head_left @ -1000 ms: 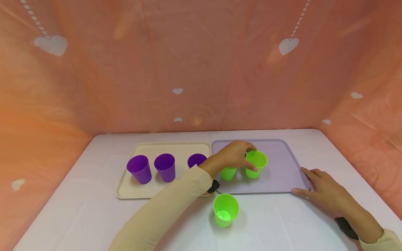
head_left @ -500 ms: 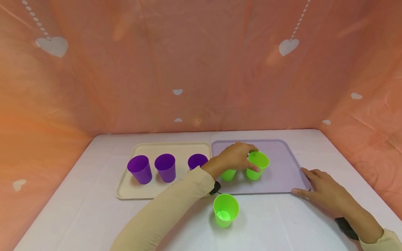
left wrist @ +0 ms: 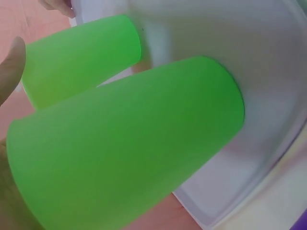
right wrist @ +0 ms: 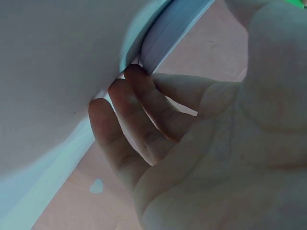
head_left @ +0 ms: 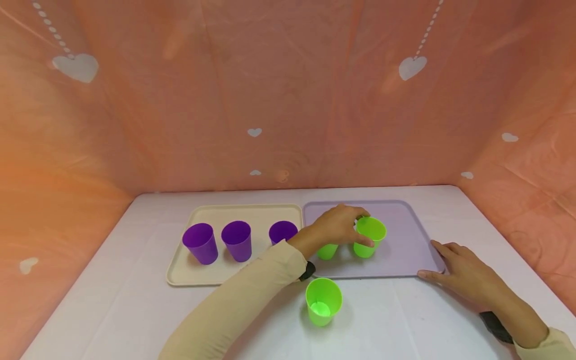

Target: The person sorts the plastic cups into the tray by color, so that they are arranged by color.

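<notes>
- A green cup (head_left: 369, 236) is gripped at its rim by the left hand (head_left: 335, 225), fingers and thumb curled round it; it stands on the lilac tray (head_left: 405, 250), near the tray's middle.
- The held cup's long axis is roughly vertical, mouth upward, leaned slightly; in the left wrist view it (left wrist: 124, 143) is seen from the side, base towards the tray floor.
- A 2nd green cup (head_left: 327, 250) is seen just beside it on the same tray, partly hidden behind the left wrist.
- A 3rd green cup (head_left: 323, 301) stands upright on the white tabletop (head_left: 135, 310), in front of the lilac tray.
- 3 green cups are counted in all: 2 on the lilac tray, 1 off it.
- 3 purple cups (head_left: 236, 240) stand upright in a row on the cream tray (head_left: 180, 275), mouths upward.
- 2 trays are laid side by side, edges touching.
- The right hand (head_left: 465, 272) is laid flat, fingers (right wrist: 144, 96) straight against the lilac tray's near right corner, nothing grasped.
</notes>
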The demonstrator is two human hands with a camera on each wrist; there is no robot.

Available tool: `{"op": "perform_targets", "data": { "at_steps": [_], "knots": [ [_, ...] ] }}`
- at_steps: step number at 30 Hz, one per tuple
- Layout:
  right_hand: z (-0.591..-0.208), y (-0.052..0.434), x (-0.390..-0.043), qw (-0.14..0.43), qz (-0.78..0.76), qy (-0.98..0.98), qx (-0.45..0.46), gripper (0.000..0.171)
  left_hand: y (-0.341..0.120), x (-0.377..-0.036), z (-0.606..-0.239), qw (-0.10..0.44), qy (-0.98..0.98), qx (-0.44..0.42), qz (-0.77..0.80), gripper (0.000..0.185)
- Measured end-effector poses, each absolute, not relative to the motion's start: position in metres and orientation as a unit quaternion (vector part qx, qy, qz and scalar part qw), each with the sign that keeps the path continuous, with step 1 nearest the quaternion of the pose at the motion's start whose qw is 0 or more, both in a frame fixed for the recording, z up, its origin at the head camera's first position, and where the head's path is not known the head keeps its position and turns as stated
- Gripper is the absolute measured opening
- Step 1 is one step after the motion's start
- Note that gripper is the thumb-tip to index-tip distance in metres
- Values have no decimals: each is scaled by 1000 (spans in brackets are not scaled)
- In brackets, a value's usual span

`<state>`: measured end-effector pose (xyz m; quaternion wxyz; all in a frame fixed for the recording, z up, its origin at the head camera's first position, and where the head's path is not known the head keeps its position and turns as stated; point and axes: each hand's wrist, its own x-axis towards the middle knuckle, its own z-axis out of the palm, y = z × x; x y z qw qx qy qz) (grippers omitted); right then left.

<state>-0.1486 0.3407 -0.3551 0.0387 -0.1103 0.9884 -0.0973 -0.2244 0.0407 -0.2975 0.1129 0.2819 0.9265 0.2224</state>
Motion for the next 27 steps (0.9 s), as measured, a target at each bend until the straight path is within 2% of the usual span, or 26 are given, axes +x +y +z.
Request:
{"op": "perform_targets", "data": {
  "at_steps": [8,14,21,27],
  "knots": [
    [-354,341,-149,44,-96,989,-106,101,34,-225,-297,113,919,292,241,74],
    [-355,340,-149,49,-94,989,-105,102,18,-219,-285,84,907,316,266,70],
    [-355,340,-149,47,-91,989,-102,102,-13,-197,-265,42,889,353,288,61],
    [-355,341,-148,51,-90,989,-101,102,-45,-168,-264,18,874,361,326,51]
  ]
}}
